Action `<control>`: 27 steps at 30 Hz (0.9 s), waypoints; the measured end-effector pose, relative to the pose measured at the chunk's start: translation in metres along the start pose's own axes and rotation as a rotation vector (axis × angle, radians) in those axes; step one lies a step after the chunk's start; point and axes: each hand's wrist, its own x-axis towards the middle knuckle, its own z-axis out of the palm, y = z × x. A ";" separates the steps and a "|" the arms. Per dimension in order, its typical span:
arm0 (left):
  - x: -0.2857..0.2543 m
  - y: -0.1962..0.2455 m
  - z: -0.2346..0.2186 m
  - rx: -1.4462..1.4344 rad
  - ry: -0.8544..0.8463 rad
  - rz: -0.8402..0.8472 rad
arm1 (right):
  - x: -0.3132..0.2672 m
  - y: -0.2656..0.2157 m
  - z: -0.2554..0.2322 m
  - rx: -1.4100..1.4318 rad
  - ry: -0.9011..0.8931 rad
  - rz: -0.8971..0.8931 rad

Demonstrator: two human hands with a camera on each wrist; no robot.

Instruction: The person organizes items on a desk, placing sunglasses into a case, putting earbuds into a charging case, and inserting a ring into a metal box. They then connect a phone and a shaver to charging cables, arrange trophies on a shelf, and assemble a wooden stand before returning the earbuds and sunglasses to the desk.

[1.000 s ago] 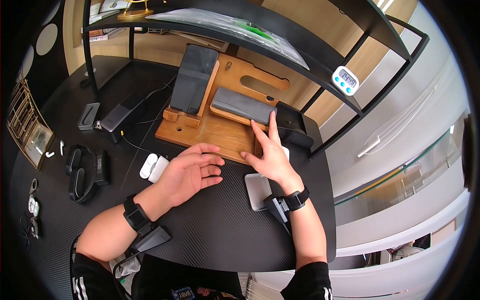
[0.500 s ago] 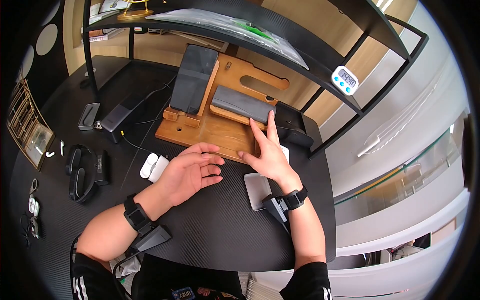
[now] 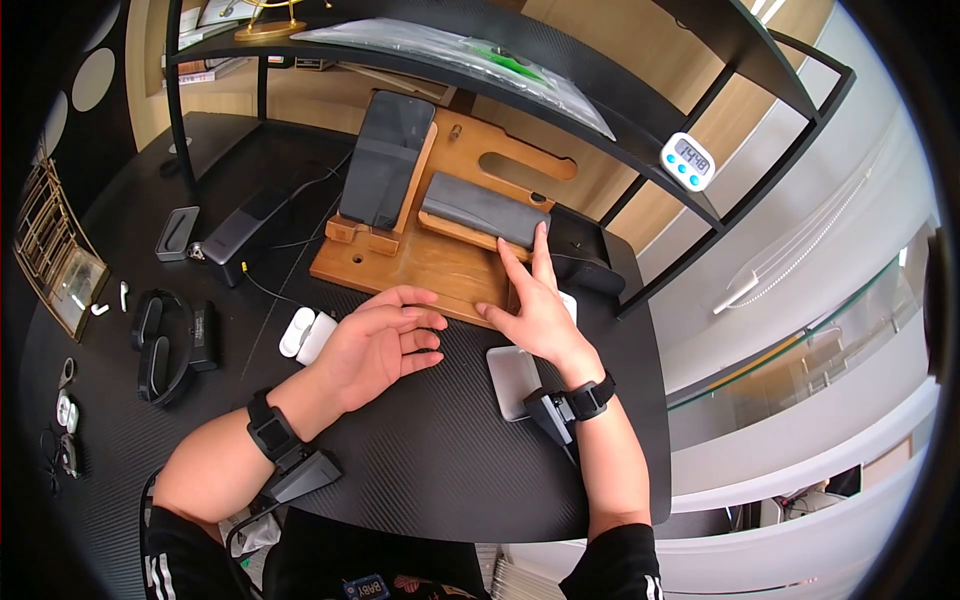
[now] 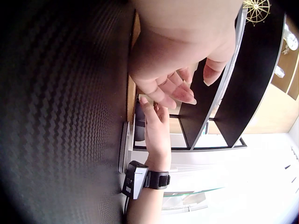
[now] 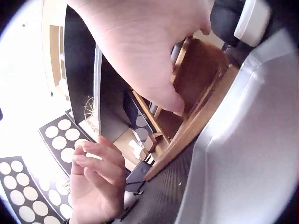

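Observation:
A wooden desk stand [image 3: 440, 285] holds a dark phone [image 3: 385, 165] upright on its left and a long dark grey case [image 3: 480, 207], like a glasses case, lying on its raised ledge. My right hand [image 3: 545, 318] reaches over the stand's right side. Its extended fingertips touch the right end of the case and the ledge's edge, while the thumb rests at the stand's front. In the right wrist view the thumb lies close against the wood [image 5: 198, 70]. My left hand [image 3: 375, 345] hovers in front of the stand, palm turned inward, its loosely bent fingers holding nothing.
A white earbud case [image 3: 312, 337] lies beside my left hand, and a shallow grey tray [image 3: 513, 382] is by my right wrist. Leftward are a power bank [image 3: 245, 232], a black headset [image 3: 160, 345] and loose earbuds [image 3: 124, 295]. A black shelf bearing a white timer [image 3: 689, 161] overhangs the back.
Both hands and the things on the stand hold nearly the same places. The timer's reading has dropped from 14:49 to 14:48.

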 end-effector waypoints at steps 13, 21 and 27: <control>0.000 -0.001 0.001 0.044 0.013 -0.024 | -0.013 -0.039 -0.025 -0.084 -0.023 -0.033; 0.000 -0.002 0.002 0.092 -0.033 -0.030 | -0.031 -0.094 -0.031 0.183 -0.241 -0.324; 0.000 -0.002 0.002 0.095 -0.038 -0.040 | -0.034 -0.098 -0.023 0.039 -0.204 -0.341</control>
